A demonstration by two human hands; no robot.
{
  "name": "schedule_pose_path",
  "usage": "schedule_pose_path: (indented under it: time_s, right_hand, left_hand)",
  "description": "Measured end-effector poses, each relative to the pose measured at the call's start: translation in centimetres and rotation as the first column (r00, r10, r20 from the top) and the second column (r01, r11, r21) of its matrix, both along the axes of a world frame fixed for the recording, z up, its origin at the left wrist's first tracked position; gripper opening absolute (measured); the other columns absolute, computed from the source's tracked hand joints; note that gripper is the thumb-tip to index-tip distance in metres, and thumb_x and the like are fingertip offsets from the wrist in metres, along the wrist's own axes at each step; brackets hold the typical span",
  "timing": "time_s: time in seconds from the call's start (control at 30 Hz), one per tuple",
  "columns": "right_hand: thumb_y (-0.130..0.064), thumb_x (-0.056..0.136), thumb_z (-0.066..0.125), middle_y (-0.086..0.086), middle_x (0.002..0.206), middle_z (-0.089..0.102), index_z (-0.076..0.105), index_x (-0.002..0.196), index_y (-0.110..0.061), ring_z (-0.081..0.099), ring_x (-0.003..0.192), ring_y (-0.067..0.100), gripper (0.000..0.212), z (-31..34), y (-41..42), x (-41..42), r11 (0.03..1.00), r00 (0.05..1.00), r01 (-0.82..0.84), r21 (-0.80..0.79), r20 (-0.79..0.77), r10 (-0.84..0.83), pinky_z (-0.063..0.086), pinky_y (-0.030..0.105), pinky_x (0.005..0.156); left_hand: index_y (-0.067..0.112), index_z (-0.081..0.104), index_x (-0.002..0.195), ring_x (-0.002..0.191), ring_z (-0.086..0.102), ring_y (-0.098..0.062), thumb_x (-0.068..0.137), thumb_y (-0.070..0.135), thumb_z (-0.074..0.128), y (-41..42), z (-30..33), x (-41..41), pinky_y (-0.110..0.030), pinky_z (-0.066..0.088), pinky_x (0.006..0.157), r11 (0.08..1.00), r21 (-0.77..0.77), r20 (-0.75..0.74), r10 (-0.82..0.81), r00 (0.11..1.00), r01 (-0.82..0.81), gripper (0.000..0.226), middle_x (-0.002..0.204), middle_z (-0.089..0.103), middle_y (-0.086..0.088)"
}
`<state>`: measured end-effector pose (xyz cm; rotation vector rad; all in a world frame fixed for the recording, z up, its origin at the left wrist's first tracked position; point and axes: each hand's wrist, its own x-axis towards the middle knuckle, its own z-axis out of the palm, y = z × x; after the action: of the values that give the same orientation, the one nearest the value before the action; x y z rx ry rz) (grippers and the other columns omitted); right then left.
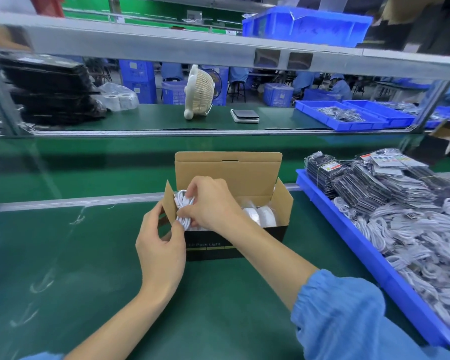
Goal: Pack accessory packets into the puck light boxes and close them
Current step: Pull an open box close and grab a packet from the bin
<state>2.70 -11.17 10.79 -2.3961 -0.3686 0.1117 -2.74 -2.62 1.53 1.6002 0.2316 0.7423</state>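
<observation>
Brown cardboard flaps are standing open on the black puck light box (234,245) as we are pressing a coiled white cable packet (183,207) into its left end, right hand (213,203) pinching the packet, left hand (160,245) gripping the side flap (170,203) on the green table (63,255).

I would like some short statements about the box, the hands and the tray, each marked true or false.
1. The lid of the box is open. True.
2. The right hand presses a white cable bundle into the box. True.
3. The left hand rests flat on the table. False: it holds the side flap.
4. The blue tray lies left of the box. False: right.
</observation>
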Motion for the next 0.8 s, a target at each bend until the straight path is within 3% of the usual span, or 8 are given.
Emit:
schedule_pose_path:
  time_s: [0.13,0.2,0.33,0.43,0.5,0.53,0.7,0.8]
  right_hand:
    - [-0.021,0.082,0.075,0.01,0.101,0.049,0.055,0.102,-0.009,0.058,0.09,0.034,0.031,-0.1,0.1,-0.2,0.987,0.997,0.03,-0.155,0.08,-0.018,0.046,0.035,0.065]
    - [-0.017,0.084,0.071,0.009,0.088,0.045,0.05,0.083,-0.01,0.054,0.083,0.035,0.022,0.0,0.4,-0.2,0.973,0.993,0.025,-0.23,0.121,0.003,0.04,0.033,0.062]
    - [-0.013,0.086,0.067,0.005,0.07,0.038,0.038,0.061,-0.014,0.046,0.068,0.031,0.038,0.4,0.8,0.0,0.944,0.994,-0.015,-0.328,0.097,0.05,0.037,0.032,0.058]
    - [-0.019,0.09,0.061,0.012,0.091,0.056,0.054,0.08,-0.01,0.054,0.076,0.034,0.016,0.5,0.5,0.5,0.971,0.998,-0.03,-0.238,0.05,0.043,0.042,0.033,0.064]
    - [-0.021,0.091,0.06,0.015,0.104,0.061,0.055,0.102,-0.007,0.061,0.089,0.035,0.019,0.3,0.5,0.7,0.987,0.999,0.014,-0.159,0.033,-0.009,0.048,0.034,0.069]
    - [-0.021,0.09,0.061,0.015,0.101,0.062,0.055,0.1,-0.006,0.061,0.088,0.034,0.019,0.2,0.6,0.9,0.988,0.999,0.031,-0.151,0.035,-0.027,0.048,0.032,0.066]
    - [-0.016,0.084,0.069,0.006,0.07,0.038,0.041,0.059,-0.013,0.05,0.072,0.034,0.037,0.0,1.4,1.1,0.976,0.996,0.083,-0.204,0.059,-0.072,0.03,0.024,0.044]
    - [-0.023,0.089,0.065,0.01,0.074,0.057,0.049,0.064,-0.012,0.058,0.073,0.033,0.031,0.1,0.7,1.3,0.968,0.999,-0.02,-0.249,0.035,0.03,0.045,0.028,0.054]
  left_hand:
    - [0.031,0.064,0.126,0.106,0.06,0.007,0.093,-0.01,0.053,-0.3,-0.1,-0.2,-0.01,0.051,0.082,1.0,0.006,0.053,-0.007,0.999,0.006,0.054,0.117,0.062,0.015]
    - [0.025,0.067,0.129,0.111,0.061,-0.001,0.092,-0.012,0.051,-0.2,-0.2,-0.1,-0.023,0.055,0.089,1.0,0.03,0.065,-0.013,0.998,0.011,0.054,0.12,0.062,0.013]
    - [0.031,0.064,0.128,0.116,0.061,-0.005,0.093,-0.012,0.051,-0.2,-0.4,-0.1,-0.032,0.055,0.094,0.998,0.054,0.082,-0.028,0.996,0.024,0.057,0.123,0.063,0.015]
    - [0.022,0.065,0.134,0.12,0.059,-0.004,0.094,-0.013,0.05,-0.2,-0.7,0.0,-0.036,0.054,0.098,0.997,0.072,0.096,-0.03,0.995,0.023,0.055,0.129,0.064,0.009]
    - [0.017,0.066,0.135,0.123,0.059,-0.007,0.095,-0.013,0.051,-0.1,-1.1,0.2,-0.046,0.052,0.102,0.996,0.09,0.102,-0.031,0.994,0.022,0.052,0.131,0.064,0.006]
    - [0.015,0.066,0.135,0.124,0.058,-0.008,0.095,-0.013,0.051,-0.2,-1.1,0.2,-0.049,0.052,0.103,0.995,0.093,0.105,-0.037,0.994,0.027,0.05,0.132,0.064,0.006]
    - [0.018,0.063,0.135,0.126,0.058,-0.004,0.096,-0.011,0.052,-0.4,-1.2,-0.1,-0.035,0.052,0.101,0.997,0.053,0.114,-0.062,0.991,0.057,0.05,0.135,0.064,0.006]
    - [0.027,0.063,0.132,0.124,0.059,-0.001,0.097,-0.008,0.053,-0.3,-1.2,0.0,-0.029,0.051,0.102,0.998,0.015,0.098,-0.068,0.993,0.067,0.051,0.133,0.065,0.011]
